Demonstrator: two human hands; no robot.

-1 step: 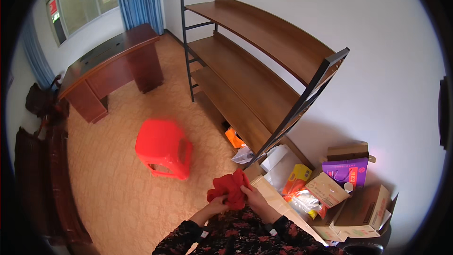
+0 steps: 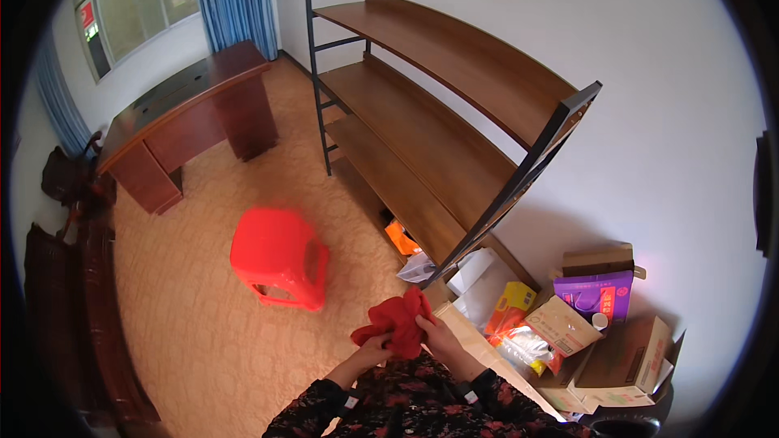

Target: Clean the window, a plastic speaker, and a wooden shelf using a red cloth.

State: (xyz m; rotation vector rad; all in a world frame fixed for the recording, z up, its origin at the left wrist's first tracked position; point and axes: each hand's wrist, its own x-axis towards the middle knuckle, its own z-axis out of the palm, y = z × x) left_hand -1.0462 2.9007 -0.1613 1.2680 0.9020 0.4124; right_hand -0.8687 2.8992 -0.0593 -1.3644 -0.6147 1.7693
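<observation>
A crumpled red cloth point(image 2: 394, 320) is bunched up in front of my body, with both hands gripping it. My left hand point(image 2: 371, 354) closes on its lower left part. On its right side, my right hand point(image 2: 439, 339) has the fingers wrapped into the folds and the thumb on top. Some fingertips of both hands are hidden by the fabric. Beyond the cloth to the left, a red plastic stool point(image 2: 276, 250) stands on the floor, apart from my hands.
A brown shelf rack point(image 2: 422, 130) with a dark metal frame stands along the wall. At right, opened cardboard boxes point(image 2: 625, 365), a purple package point(image 2: 596, 296) and plastic bags crowd the floor. A wooden desk point(image 2: 195, 113) is at the far left; dark wooden seating point(image 2: 61, 308) lines the left edge.
The red cloth and my hands have shifted very slightly, with its left part a little farther left. Both hands keep their hold. The view has turned slightly.
</observation>
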